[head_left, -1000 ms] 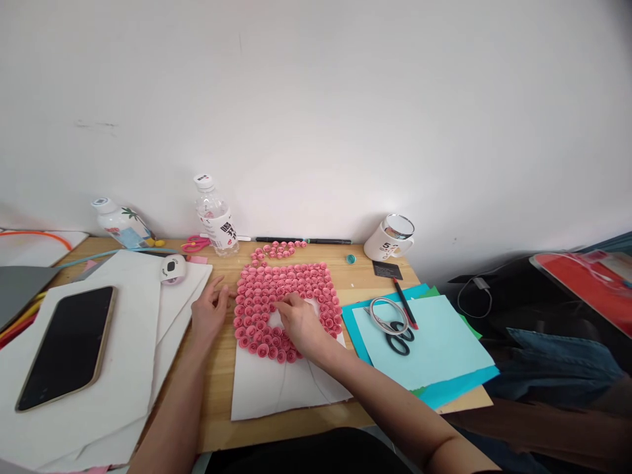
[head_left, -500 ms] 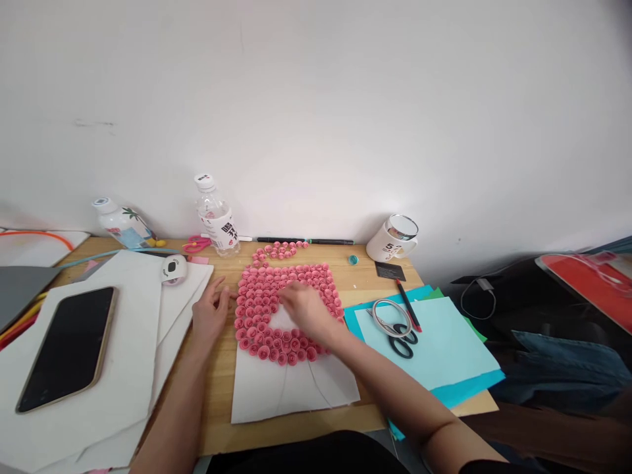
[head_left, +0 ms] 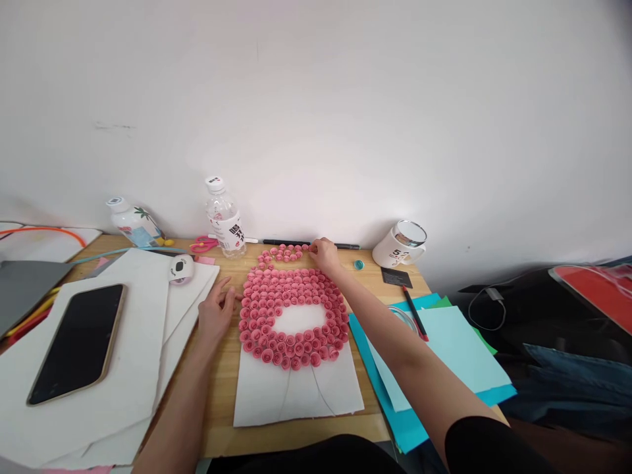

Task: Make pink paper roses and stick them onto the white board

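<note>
Pink rolled paper roses (head_left: 286,283) cover the upper part of a white sheet (head_left: 296,401), ringing a bare white oval in the middle. Two pencil lines run down the sheet below them. A small group of loose paper roses (head_left: 284,253) lies on the table beyond the sheet. My right hand (head_left: 324,255) reaches to the right end of this group, its fingertips pinched at a paper rose (head_left: 305,248). At the left edge of the sheet rests my left hand (head_left: 216,315), fingers apart and slightly bent, holding nothing that shows.
To the left, a phone (head_left: 79,342) and a white device (head_left: 182,268) lie on white boards (head_left: 143,368). A plastic bottle (head_left: 227,224), markers (head_left: 286,242) and a mug (head_left: 401,243) line the wall. Blue paper (head_left: 464,355) lies right, under my right forearm.
My right hand has moved from the oval's edge, up and right to the loose roses, uncovering the white oval. The left hand stays by the sheet. The view has shifted slightly.
</note>
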`<state>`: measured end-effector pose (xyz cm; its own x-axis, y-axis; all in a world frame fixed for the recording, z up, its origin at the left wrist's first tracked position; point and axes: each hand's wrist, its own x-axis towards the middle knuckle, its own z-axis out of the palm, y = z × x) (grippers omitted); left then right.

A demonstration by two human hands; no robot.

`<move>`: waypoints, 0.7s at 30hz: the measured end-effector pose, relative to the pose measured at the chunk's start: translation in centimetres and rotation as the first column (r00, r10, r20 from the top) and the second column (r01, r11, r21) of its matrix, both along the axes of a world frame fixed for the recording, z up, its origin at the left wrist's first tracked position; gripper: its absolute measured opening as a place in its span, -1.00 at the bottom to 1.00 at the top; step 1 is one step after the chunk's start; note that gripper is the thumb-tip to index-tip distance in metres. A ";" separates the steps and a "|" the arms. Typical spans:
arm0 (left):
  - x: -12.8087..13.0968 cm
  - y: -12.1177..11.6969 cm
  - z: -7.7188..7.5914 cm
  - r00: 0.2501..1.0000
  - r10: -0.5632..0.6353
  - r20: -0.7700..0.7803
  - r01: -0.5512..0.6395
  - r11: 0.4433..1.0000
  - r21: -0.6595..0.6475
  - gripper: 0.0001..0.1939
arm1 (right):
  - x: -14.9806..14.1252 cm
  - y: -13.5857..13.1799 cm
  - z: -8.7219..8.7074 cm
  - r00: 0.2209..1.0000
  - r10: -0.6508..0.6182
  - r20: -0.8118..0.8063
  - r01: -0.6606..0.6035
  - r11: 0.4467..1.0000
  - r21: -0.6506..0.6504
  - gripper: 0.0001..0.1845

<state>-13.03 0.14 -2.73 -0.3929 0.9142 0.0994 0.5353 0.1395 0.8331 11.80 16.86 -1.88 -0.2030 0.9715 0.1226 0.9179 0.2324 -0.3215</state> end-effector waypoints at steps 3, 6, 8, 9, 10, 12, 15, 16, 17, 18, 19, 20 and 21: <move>-0.1 0.0 -0.1 1.000 -0.001 -0.018 0.001 1.000 0.001 -0.44 | -0.5 0.1 0.0 1.000 -0.018 0.012 0.019 1.000 -0.013 -0.82; -0.1 0.0 -0.2 1.000 0.000 -0.024 0.000 1.000 -0.008 -0.45 | -0.7 0.1 0.1 0.999 -0.036 0.016 0.037 0.999 -0.020 -0.80; -0.2 0.0 -0.3 1.000 -0.002 -0.026 0.002 1.000 -0.010 -0.45 | -0.8 0.1 0.0 0.999 -0.043 0.010 0.044 0.999 -0.020 -0.79; -0.2 0.0 -0.3 1.000 -0.004 -0.025 0.003 1.000 -0.010 -0.45 | -0.8 0.1 0.0 0.999 -0.046 0.004 0.046 0.999 -0.019 -0.79; -0.2 0.1 -0.4 1.000 -0.004 -0.022 0.004 1.000 -0.010 -0.45 | -0.7 0.1 0.0 0.999 -0.049 -0.005 0.049 0.999 -0.017 -0.79; -0.3 0.1 -0.4 1.000 -0.003 -0.016 0.003 1.000 -0.012 -0.46 | -0.6 0.1 -0.1 0.998 -0.054 -0.029 0.054 0.999 -0.011 -0.80; -0.2 0.1 -0.4 1.000 0.000 -0.009 0.000 1.000 -0.015 -0.46 | -0.2 0.1 -0.2 0.994 -0.061 -0.086 0.061 0.998 -0.001 -0.82; -0.2 0.1 -0.4 1.000 -0.001 -0.005 0.001 1.000 -0.015 -0.46 | 0.0 0.1 -0.1 0.992 -0.064 -0.110 0.064 0.998 0.001 -0.82; -0.2 0.1 -0.3 1.000 -0.003 0.000 0.003 1.000 -0.014 -0.46 | 0.2 0.0 0.0 0.988 -0.066 -0.136 0.067 0.998 0.002 -0.82; -0.2 0.1 -0.3 1.000 -0.005 0.002 0.005 1.000 -0.013 -0.45 | 0.5 -0.1 0.2 0.984 -0.068 -0.166 0.069 0.998 0.003 -0.82; -0.1 0.0 -0.3 1.000 -0.006 0.003 0.006 1.000 -0.010 -0.45 | 0.7 -0.4 0.5 0.978 -0.067 -0.198 0.069 0.998 0.004 -0.82; -0.1 0.0 -0.2 1.000 -0.007 0.003 0.007 1.000 -0.008 -0.45 | 0.9 -0.9 0.8 0.971 -0.064 -0.232 0.066 0.998 0.004 -0.83; -0.1 0.0 -0.2 1.000 -0.007 0.003 0.007 1.000 -0.006 -0.44 | 1.1 -1.5 1.2 0.962 -0.057 -0.268 0.060 0.998 0.003 -0.84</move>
